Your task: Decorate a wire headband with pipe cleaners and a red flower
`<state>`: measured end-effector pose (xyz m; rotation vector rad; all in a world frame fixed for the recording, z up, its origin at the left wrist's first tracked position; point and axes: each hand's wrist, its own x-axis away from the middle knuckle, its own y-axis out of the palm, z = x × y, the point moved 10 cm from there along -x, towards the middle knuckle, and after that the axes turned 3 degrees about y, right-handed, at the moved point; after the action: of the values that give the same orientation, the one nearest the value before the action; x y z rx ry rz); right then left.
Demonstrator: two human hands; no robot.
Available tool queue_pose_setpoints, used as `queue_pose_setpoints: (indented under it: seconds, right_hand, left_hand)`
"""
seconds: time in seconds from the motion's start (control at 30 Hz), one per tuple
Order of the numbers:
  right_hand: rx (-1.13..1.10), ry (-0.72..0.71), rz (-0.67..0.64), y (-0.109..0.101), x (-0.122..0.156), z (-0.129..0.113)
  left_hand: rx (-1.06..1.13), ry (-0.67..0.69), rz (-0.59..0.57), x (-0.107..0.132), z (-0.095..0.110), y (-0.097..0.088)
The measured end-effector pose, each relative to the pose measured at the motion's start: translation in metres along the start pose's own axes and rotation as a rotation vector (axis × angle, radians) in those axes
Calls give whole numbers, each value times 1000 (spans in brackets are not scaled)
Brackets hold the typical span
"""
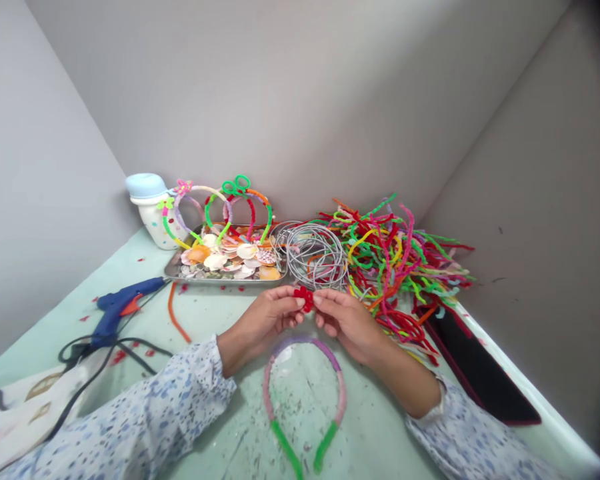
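Observation:
Between my two hands is a small red flower shape that looks like bent pipe cleaner (307,299). My left hand (270,310) pinches its left side with thumb and fingers. On the other side, my right hand (345,320) grips it between thumb and fingertips, its fingers curled. Below them on the table lies a headband (343,387) wrapped in purple, pink and green fuzzy pipe cleaner, its green ends toward me. Neither hand touches the headband.
A metal tray (225,283) of shells has wrapped headbands (271,223) standing in it. Grey wire (320,257) is coiled beside a heap of colourful pipe cleaners (405,260). At left are a blue glue gun (113,310) with a black cord and a white jar (155,220). A black strip (480,373) lies right.

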<state>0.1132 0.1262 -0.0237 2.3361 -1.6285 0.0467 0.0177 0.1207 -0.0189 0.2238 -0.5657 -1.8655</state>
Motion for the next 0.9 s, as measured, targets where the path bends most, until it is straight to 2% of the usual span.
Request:
queue_pose_setpoints:
  seconds: [0.1,0.23,0.43,0.57,0.67,0.77,0.9]
  right_hand:
    - [-89,44,-38,2,0,4]
    - [-77,47,-42,2,-1,5]
    - [155,-126,137,-11,3,-15]
    - [188,-159,133,-5,6,-20]
    - [199,-134,174,-8,4,-19]
    - [137,-83,182,-13,1,-12]
    - [-75,-53,122,-13,-2,-6]
  left_hand:
    - [-25,-27,-30,2,-1,6]
    - [-68,-58,-64,4,-4,12]
    - [-112,61,71,-1,7,-5]
    - [-258,116,31,-2,11,-5]
    - [-341,141,-17,0,13,2]
    - [-356,160,-71,1,11,9]
    - [-396,189,-65,1,9,8]
